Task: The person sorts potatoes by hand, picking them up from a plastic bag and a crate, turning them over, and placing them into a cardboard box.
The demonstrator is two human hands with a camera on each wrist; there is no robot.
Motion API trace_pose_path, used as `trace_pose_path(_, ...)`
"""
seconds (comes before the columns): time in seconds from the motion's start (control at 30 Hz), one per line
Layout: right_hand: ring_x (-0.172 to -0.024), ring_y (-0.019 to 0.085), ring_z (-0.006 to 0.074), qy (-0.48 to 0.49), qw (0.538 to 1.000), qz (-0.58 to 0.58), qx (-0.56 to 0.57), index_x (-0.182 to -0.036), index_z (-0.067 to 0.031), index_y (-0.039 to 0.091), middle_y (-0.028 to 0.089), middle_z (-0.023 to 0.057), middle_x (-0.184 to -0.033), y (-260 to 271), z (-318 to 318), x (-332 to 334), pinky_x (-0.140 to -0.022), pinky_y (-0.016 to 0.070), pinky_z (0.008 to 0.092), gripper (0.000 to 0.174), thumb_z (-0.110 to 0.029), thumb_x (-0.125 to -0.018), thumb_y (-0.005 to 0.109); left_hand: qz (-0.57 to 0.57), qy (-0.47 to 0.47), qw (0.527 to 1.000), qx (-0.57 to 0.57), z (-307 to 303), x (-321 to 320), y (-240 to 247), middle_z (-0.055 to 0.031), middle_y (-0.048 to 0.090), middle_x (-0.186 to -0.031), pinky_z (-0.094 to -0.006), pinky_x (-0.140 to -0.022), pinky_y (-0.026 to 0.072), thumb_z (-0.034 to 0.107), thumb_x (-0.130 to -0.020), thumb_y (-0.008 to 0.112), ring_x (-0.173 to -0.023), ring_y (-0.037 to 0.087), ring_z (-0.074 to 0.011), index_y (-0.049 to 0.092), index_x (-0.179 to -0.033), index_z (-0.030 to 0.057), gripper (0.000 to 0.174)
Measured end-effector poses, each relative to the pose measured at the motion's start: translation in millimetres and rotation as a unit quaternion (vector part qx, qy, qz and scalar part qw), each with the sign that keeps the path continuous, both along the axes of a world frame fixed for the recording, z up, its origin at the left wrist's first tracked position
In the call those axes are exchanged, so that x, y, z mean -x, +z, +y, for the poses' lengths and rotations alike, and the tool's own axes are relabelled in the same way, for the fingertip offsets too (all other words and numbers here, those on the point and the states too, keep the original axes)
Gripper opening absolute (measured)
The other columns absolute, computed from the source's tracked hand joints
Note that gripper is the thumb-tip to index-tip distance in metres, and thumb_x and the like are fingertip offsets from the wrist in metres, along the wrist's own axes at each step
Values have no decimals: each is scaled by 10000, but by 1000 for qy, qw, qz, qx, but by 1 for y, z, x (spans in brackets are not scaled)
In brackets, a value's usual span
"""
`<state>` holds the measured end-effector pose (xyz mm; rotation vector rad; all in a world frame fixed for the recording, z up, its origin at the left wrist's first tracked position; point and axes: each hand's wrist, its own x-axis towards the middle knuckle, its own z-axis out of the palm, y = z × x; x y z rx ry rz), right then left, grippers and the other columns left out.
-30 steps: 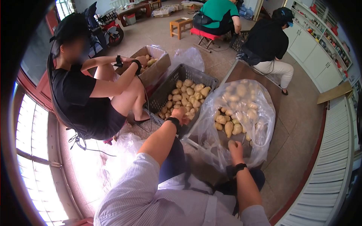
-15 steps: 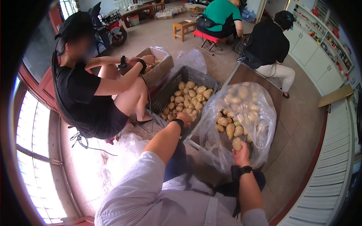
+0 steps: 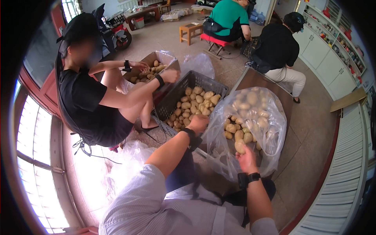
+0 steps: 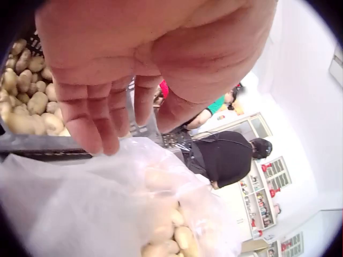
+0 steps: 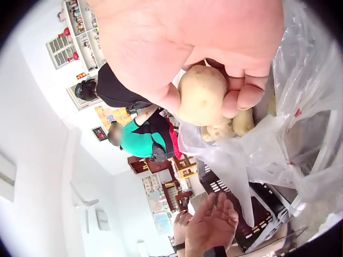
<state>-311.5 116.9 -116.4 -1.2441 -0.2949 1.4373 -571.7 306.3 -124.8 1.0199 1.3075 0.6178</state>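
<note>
My right hand grips a pale potato between thumb and fingers at the opening of a clear plastic bag. Up close in the right wrist view, that potato is rounded and smooth. Behind it in the bag lie more potatoes. My left hand is empty, held between the bag and a dark plastic crate of potatoes. Its fingers extend loosely in the left wrist view, over the bag's edge and the crate rim.
On the left a seated person reaches over a cardboard box of potatoes. Loose plastic lies on the floor beside my left arm. Two more people sit farther back, near a small wooden stool and white cabinets.
My right hand has lifted a potato from the bag's opening and shifted it slightly left. My left hand has moved right, away from the crate. The seated person's nearer hand has swung toward the crate.
</note>
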Motion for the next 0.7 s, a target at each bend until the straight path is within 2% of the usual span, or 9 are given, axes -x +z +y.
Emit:
trace_pose_path(0.07, -755, 575, 189, 19, 1000, 14, 9, -1169, -102, 579, 632, 63, -966, 8, 5, 10, -673, 454, 322, 346, -384, -969, 576, -75, -82, 993, -28, -16, -12, 26, -87, 650, -1070, -328, -627, 539, 261, -893, 713, -773, 654, -178, 579, -1274, 42, 460)
trace_pose_path(0.1, -755, 575, 189, 20, 1000, 13, 10, -1169, -102, 579, 632, 63, -966, 14, 6, 14, -673, 454, 322, 346, -384, -969, 576, -76, -81, 993, -27, -23, -17, 34, -87, 650, -1070, -328, -627, 539, 261, -893, 713, -773, 654, -178, 579, -1274, 42, 460)
trace_pose_path(0.17, -724, 557, 161, 87, 996, 33, -17, -1137, -103, 597, 632, 50, -902, 25, 11, 23, -642, 433, 311, 362, -431, -991, 544, -142, -192, 971, -27, -35, -24, 47, -77, 631, -1136, -302, -682, 534, 248, -889, 723, -841, 642, -153, 532, -1332, 57, 519)
trace_pose_path(0.2, -724, 557, 161, 86, 996, 33, -16, -1137, -103, 597, 632, 50, -902, 31, 15, 29, -642, 433, 311, 362, -431, -991, 544, -143, -193, 970, -25, -39, -27, 49, -77, 631, -1136, -302, -682, 534, 248, -889, 723, -841, 642, -153, 532, -1332, 57, 519)
trace_pose_path(0.3, -603, 513, 129, 90, 995, 40, 4, -1036, -93, 621, 588, 24, -758, 42, 22, 45, -571, 408, 289, 429, -507, -990, 522, -209, -303, 930, -5, -50, -38, 47, -63, 624, -1173, -290, -731, 523, 218, -897, 722, -921, 633, -144, 474, -1387, 74, 568)
trace_pose_path(0.47, -571, 471, 130, 127, 988, 84, -11, -1024, -92, 610, 539, 16, -700, 51, 31, 50, -567, 389, 290, 494, -567, -988, 478, -233, -346, 909, 23, -63, -38, 60, -55, 658, -1133, -269, -743, 531, 160, -887, 724, -936, 639, -148, 498, -1359, 65, 532)
trace_pose_path(0.53, -577, 458, 133, 126, 989, 81, -2, -1033, -92, 600, 515, 12, -684, 55, 30, 51, -583, 386, 295, 518, -587, -991, 454, -272, -326, 905, 23, -64, -37, 61, -55, 665, -1122, -266, -767, 544, 126, -886, 722, -956, 644, -150, 528, -1327, 59, 487)
trace_pose_path(0.63, -565, 458, 138, 127, 988, 91, 6, -1057, -75, 601, 511, 14, -674, 46, 33, 50, -570, 385, 295, 548, -594, -997, 433, -271, -291, 917, 46, -61, -37, 61, -58, 663, -1106, -280, -730, 567, 129, -895, 718, -881, 663, -157, 561, -1278, 61, 419)
trace_pose_path(0.7, -582, 480, 134, 108, 993, 27, 27, -1120, -62, 605, 529, 16, -680, 37, 33, 48, -568, 396, 296, 584, -602, -999, 417, -264, -273, 923, 61, -55, -36, 58, -55, 663, -1087, -289, -704, 573, 144, -905, 711, -840, 669, -160, 567, -1264, 60, 396)
